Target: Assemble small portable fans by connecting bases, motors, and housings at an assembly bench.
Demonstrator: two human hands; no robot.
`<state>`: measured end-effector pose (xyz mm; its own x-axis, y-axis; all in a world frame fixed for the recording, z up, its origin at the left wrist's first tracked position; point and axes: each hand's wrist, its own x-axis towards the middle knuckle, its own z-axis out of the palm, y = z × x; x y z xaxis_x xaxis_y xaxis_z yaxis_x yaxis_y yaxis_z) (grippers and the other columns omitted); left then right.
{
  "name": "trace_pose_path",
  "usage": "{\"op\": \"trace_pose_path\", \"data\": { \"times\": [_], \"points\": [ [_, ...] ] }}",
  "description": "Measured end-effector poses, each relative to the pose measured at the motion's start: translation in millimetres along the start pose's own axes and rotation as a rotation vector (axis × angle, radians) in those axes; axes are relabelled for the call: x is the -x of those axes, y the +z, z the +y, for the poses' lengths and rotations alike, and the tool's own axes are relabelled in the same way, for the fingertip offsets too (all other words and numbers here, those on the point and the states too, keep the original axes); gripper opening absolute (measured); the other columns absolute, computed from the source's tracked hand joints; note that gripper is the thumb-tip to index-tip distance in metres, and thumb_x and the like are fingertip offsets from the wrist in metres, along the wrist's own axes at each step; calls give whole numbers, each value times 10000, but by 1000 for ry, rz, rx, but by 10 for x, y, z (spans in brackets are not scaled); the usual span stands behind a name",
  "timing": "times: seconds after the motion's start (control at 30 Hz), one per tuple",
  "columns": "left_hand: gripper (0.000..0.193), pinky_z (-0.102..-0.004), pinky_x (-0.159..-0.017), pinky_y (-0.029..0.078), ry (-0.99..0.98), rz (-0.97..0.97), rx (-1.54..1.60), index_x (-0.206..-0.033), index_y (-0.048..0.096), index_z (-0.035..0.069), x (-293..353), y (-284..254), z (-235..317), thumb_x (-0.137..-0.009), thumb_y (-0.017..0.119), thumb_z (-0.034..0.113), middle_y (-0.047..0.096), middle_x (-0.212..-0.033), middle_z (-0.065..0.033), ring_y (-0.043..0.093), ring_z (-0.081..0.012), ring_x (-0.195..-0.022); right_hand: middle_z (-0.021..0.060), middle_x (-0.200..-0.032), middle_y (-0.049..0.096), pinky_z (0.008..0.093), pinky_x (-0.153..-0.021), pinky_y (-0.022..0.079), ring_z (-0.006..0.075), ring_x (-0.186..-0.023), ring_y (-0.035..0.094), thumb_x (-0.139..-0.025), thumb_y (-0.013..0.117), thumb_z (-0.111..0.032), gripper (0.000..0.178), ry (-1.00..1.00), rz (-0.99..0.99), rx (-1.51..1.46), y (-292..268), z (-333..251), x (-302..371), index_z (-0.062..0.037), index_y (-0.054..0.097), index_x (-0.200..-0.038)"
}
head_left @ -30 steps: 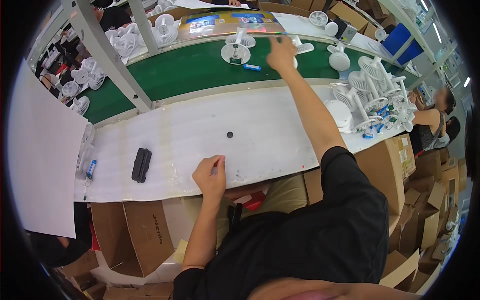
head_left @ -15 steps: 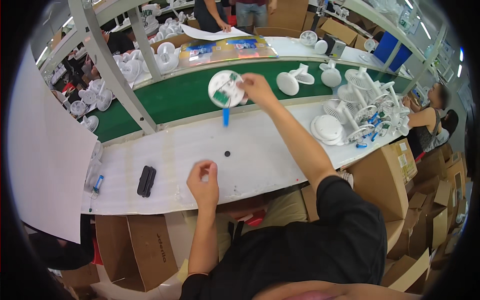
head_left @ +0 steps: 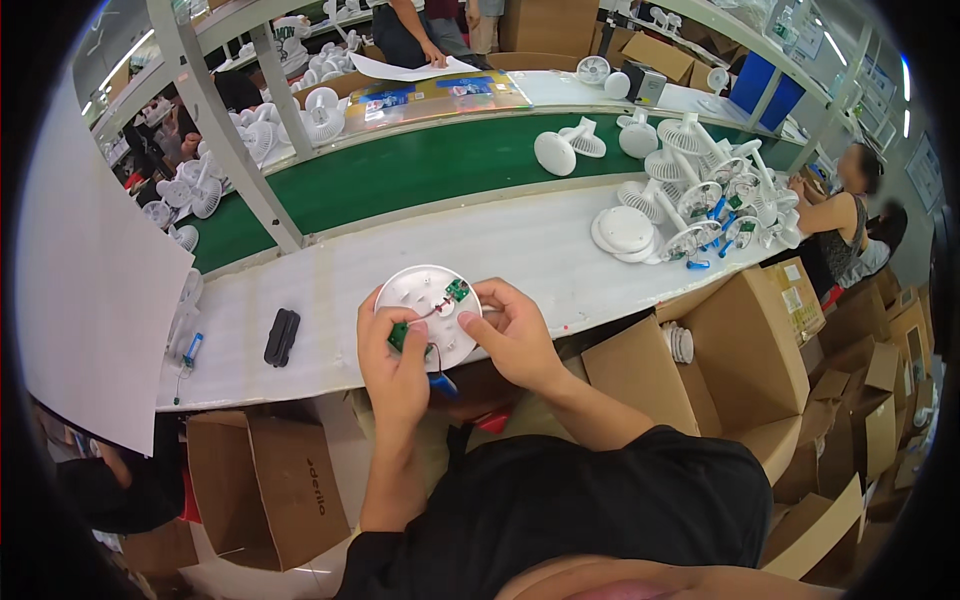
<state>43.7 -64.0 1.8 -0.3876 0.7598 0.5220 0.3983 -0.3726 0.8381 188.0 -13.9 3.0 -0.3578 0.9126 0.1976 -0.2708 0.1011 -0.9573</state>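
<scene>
Both of my hands hold a white round fan base (head_left: 432, 290), its inner side facing up, over the near edge of the white worktable. My left hand (head_left: 393, 375) grips its left rim, with the thumb over the inside near a green circuit board (head_left: 397, 337). My right hand (head_left: 515, 335) holds the right rim, thumb pressed inside. A second small green board (head_left: 457, 290) sits near the upper right rim. Thin dark and red wires cross the middle. Below the base hangs a blue cylindrical battery (head_left: 441, 383). What lies under the base is hidden.
A black oblong case (head_left: 282, 337) and a blue battery with wires (head_left: 192, 350) lie on the left. At right are piled white fans (head_left: 690, 180) and stacked white discs (head_left: 625, 232). Beyond runs a green conveyor belt (head_left: 400, 195). Cardboard boxes (head_left: 745, 360) flank me; a person (head_left: 845, 205) sits right.
My right hand has brought the fan base from over the conveyor edge down toward me. My left hand, empty before, now grips its left side. The view has shifted slightly.
</scene>
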Motion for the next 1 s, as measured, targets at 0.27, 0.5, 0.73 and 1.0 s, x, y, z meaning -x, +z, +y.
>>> {"op": "trace_pose_path", "data": {
  "times": [0.27, 0.5, 0.73, 1.0],
  "points": [
    [83, -283, -846, 424, -231, 82, 252, -918, 581, 6, 155, -30, 24, -912, 555, 84, 593, -1076, -99, 519, -210, -935, 115, -1248, 508, 292, -833, 467, 226, -997, 520, -797, 635, -4, 338, -428, -77, 605, 28, 0, -72, -42, 643, -1133],
    [117, -260, -796, 414, -252, 200, 262, -1016, 547, 35, 44, 61, 44, -941, 553, 125, 557, -955, -65, 484, -147, -870, 102, -1188, 553, 292, -838, 457, 229, -1017, 530, -775, 678, -14, 220, -511, -140, 580, 167, -54, -291, -40, 731, -988],
    [109, -251, -802, 410, -211, 300, 291, -1021, 534, 43, 35, 105, 26, -921, 559, 82, 552, -955, -68, 482, -135, -878, 95, -1123, 587, 275, -772, 465, 194, -892, 568, -766, 681, 5, 180, -604, -48, 733, 327, -79, -273, -34, 757, -925],
    [121, -230, -746, 410, -264, 140, 401, -992, 542, 41, 19, -83, 29, -877, 548, 3, 557, -918, -56, 483, -119, -830, 74, -993, 611, 264, -670, 452, 176, -764, 562, -747, 673, 6, 178, -460, -79, 704, 414, -186, -336, -37, 755, -898]
  ]
}}
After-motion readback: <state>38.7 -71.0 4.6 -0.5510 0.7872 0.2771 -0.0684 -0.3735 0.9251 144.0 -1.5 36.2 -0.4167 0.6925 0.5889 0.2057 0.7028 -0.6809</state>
